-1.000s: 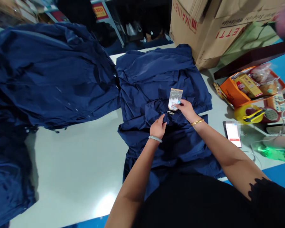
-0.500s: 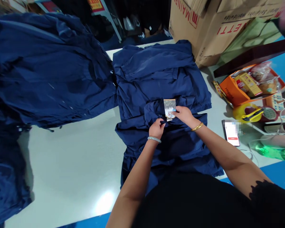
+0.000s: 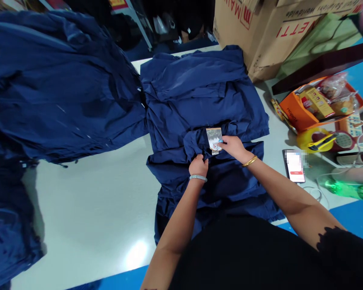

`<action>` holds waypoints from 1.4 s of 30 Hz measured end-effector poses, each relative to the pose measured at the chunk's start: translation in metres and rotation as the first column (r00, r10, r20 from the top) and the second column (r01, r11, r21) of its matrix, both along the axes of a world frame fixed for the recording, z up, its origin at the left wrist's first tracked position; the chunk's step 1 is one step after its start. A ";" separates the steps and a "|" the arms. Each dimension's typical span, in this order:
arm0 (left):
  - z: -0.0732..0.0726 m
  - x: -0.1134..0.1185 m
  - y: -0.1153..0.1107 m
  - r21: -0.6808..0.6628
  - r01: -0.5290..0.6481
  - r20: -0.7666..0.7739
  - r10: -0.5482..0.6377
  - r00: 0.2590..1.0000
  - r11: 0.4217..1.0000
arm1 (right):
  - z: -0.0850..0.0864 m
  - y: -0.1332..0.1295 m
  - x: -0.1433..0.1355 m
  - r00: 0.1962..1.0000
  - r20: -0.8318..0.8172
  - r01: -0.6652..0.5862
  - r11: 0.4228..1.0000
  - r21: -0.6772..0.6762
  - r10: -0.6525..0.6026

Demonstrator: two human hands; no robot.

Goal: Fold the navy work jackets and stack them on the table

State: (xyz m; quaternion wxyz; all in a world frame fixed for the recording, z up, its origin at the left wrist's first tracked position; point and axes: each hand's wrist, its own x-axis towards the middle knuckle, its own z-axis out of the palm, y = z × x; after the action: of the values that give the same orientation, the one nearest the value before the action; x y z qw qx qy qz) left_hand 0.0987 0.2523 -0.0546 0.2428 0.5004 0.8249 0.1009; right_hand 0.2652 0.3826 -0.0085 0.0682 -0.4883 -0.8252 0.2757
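A navy jacket (image 3: 196, 100) lies on the pale table in front of me, with more navy fabric folded below it. My right hand (image 3: 232, 147) pinches the lower right part of a printed paper tag (image 3: 214, 137) with a grey and white picture. Just left of the tag, my left hand (image 3: 199, 166) has its fingers closed on a dark bit of the jacket's fabric. A small white label (image 3: 215, 152) shows under the tag, between the two hands.
Piles of navy jackets (image 3: 63, 88) cover the left side of the table (image 3: 90, 209). Cardboard boxes (image 3: 260, 44) stand at the back right. To the right are an orange box (image 3: 299, 110) of packets, tape rolls, a yellow cutter (image 3: 322, 141), a phone (image 3: 295, 165) and a green bottle (image 3: 347, 189).
The tag has shifted slightly left and down with my right hand. My left hand has turned a little and sits slightly lower. The whole view has shifted a little.
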 end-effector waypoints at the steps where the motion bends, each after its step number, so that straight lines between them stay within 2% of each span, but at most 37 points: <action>1: 0.001 0.002 -0.002 0.021 0.011 0.002 -0.011 1.000 1.000 | 0.001 0.000 -0.001 1.000 0.013 -0.004 1.000 0.008 0.004; 6: 0.003 0.010 -0.025 0.209 0.025 0.082 -0.043 0.996 0.978 | 0.003 -0.001 -0.006 0.997 0.075 -0.003 0.999 0.053 -0.001; 12: 0.003 0.012 -0.047 0.351 0.030 0.158 -0.091 0.983 0.936 | 0.004 -0.011 -0.018 0.993 0.117 0.029 0.999 0.038 -0.034; 15: 0.002 0.012 -0.049 0.392 0.033 0.190 -0.117 0.975 0.919 | 0.003 -0.016 -0.022 0.994 0.104 0.035 0.998 0.049 -0.040; 21: -0.006 0.011 -0.045 0.498 -0.020 0.201 -0.093 0.975 0.867 | -0.002 -0.015 -0.018 0.991 0.086 0.103 0.995 0.007 -0.103; 28: -0.006 0.003 -0.034 0.493 -0.050 0.210 -0.063 0.976 0.868 | -0.012 -0.011 -0.007 0.977 -0.112 0.181 0.983 -0.018 -0.182; 31: -0.003 -0.002 -0.029 0.497 -0.065 0.219 -0.053 0.974 0.865 | -0.018 -0.008 -0.002 0.936 -0.261 0.229 0.972 -0.054 -0.235; 34: 0.000 -0.005 -0.022 0.499 -0.087 0.230 -0.034 0.973 0.862 | -0.023 -0.003 0.001 0.877 -0.385 0.249 0.958 -0.144 -0.286; 38: 0.001 -0.005 -0.009 0.476 -0.170 0.313 0.015 0.950 0.863 | -0.027 0.007 0.003 0.757 -0.518 0.298 0.916 -0.268 -0.397; 40: 0.002 -0.008 -0.003 0.461 -0.227 0.387 0.036 0.921 0.858 | -0.027 0.011 0.009 0.683 -0.576 0.353 0.894 -0.278 -0.449; 42: 0.004 -0.017 -0.002 0.457 -0.229 0.420 0.018 0.907 0.859 | -0.026 0.014 0.022 0.648 -0.599 0.401 0.879 -0.258 -0.471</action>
State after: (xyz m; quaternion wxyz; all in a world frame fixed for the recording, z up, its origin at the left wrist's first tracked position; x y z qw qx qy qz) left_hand 0.0815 0.2503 -0.0510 0.2628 0.4592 0.7342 0.4255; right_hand 0.2876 0.3968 -0.0341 0.3870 -0.5496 -0.5928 0.4435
